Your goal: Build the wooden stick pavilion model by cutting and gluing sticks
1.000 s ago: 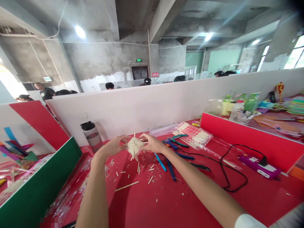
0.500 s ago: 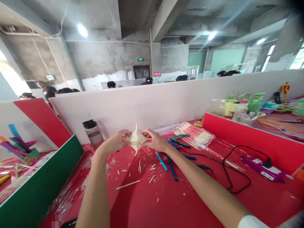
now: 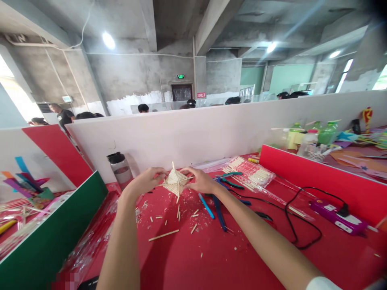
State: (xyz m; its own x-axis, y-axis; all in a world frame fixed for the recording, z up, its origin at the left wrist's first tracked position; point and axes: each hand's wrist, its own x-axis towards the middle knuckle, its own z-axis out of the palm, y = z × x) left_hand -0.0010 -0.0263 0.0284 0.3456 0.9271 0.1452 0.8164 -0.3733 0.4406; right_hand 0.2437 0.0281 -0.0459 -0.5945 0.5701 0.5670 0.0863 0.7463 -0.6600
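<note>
Between my hands is a small diamond-shaped piece built of pale wooden sticks (image 3: 175,181), raised over the table. It has a ridged, layered face, and stick ends jut from its corners. My left hand (image 3: 146,180) curls at its left corner, with a small gap showing between the fingers; the exact contact is partly hidden. On the other side, the thumb and fingers of my right hand (image 3: 199,180) are closed on the right corner. Below lie short cut stick pieces (image 3: 179,213), a longer stick (image 3: 163,235) and pale crumbs on the red tabletop (image 3: 181,266).
Right of my hands are a blue pen-like stick (image 3: 207,206), teal-handled pliers (image 3: 232,180), a blue-handled tool (image 3: 219,213) with a black cord, packed sticks (image 3: 249,171) and a purple power strip (image 3: 338,216). A bottle (image 3: 120,171) stands left, near the green divider (image 3: 60,225).
The stick piece has tilted, its top leaning left and its lower tip swinging right. My left fingers have loosened a little around the left corner. The camera view has shifted slightly.
</note>
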